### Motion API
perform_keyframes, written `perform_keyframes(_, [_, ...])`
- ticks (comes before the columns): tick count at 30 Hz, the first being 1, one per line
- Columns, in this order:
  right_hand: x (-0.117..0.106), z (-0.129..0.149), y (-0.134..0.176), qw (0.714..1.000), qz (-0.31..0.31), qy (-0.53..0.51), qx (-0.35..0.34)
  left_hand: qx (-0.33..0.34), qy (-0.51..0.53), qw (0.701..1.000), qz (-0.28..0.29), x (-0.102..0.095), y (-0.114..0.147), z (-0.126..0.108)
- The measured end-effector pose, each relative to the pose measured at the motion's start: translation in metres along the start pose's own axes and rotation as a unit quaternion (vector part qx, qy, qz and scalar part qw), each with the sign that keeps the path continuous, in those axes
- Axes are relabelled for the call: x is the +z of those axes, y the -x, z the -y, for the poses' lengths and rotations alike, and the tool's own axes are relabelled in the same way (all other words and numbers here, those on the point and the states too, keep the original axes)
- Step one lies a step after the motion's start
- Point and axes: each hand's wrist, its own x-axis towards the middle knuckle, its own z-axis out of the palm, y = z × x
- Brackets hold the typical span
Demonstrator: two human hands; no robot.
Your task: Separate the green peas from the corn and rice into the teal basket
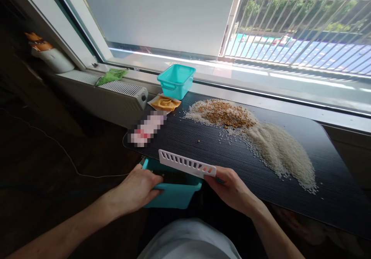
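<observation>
My left hand (145, 186) grips the near left rim of a teal plastic bin (174, 195), which sits at the table's front edge, partly below it. Some small grains show in its dark inside. In my right hand (230, 185) is one end of a white slotted plastic strip (185, 165), tilted above the bin. Beyond it on the black table (185, 135) lies a heap of white rice (284, 151). Yellow-brown beans or peas (226, 112) are spread over the heap's far left part.
A second teal bin (176, 82) stands at the back by the window sill. Beside it are an orange-yellow packet (164, 103) and a blurred pink-white item (147, 129). A radiator (116, 97) with a green cloth (112, 76) is at left. A white cable (69, 158) hangs below.
</observation>
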Motion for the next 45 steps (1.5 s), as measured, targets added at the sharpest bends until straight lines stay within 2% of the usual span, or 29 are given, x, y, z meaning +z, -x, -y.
perform_keyframes(2, [-0.009,-0.006,0.002,0.999,-0.051,0.018,-0.003,-0.005,-0.003,1.000,-0.002,0.000,0.001,0.002])
perform_keyframes(6, [-0.024,-0.028,0.003,0.973,-0.214,0.082,0.029,-0.011,-0.015,1.000,-0.005,-0.001,0.001,0.003])
perform_keyframes(8, [-0.024,-0.033,0.002,0.967,-0.229,0.101,0.045,-0.009,-0.014,1.000,-0.010,-0.001,0.000,0.003])
perform_keyframes(10, [-0.020,-0.029,0.002,0.976,-0.189,0.095,0.050,-0.008,-0.011,1.000,-0.011,-0.002,0.000,0.002])
perform_keyframes(15, [-0.017,-0.002,0.012,0.999,-0.021,0.048,0.007,-0.006,-0.002,1.000,0.000,-0.005,0.003,-0.003])
perform_keyframes(17, [-0.022,0.003,0.019,0.999,-0.005,0.043,0.002,-0.010,-0.001,1.000,0.013,-0.005,0.003,-0.008])
perform_keyframes(19, [-0.029,-0.002,0.027,0.997,-0.064,0.050,0.015,-0.008,-0.002,1.000,0.024,-0.005,0.002,-0.014])
perform_keyframes(21, [-0.036,-0.014,0.035,0.981,-0.176,0.070,0.045,0.006,-0.004,1.000,0.029,-0.003,-0.001,-0.022])
perform_keyframes(24, [-0.050,-0.034,0.045,0.925,-0.338,0.118,0.130,0.036,0.002,0.999,0.023,-0.001,-0.008,-0.033])
perform_keyframes(27, [-0.065,-0.047,0.053,0.875,-0.409,0.153,0.210,0.061,0.019,0.998,0.022,0.000,-0.016,-0.042])
perform_keyframes(29, [-0.074,-0.052,0.056,0.862,-0.417,0.170,0.233,0.066,0.026,0.997,0.030,-0.001,-0.019,-0.048])
perform_keyframes(33, [-0.083,-0.056,0.054,0.854,-0.420,0.197,0.235,0.066,0.033,0.996,0.044,-0.002,-0.022,-0.054])
perform_keyframes(45, [-0.073,-0.062,0.031,0.875,-0.399,0.179,0.208,0.073,0.035,0.996,0.031,0.000,-0.024,-0.053])
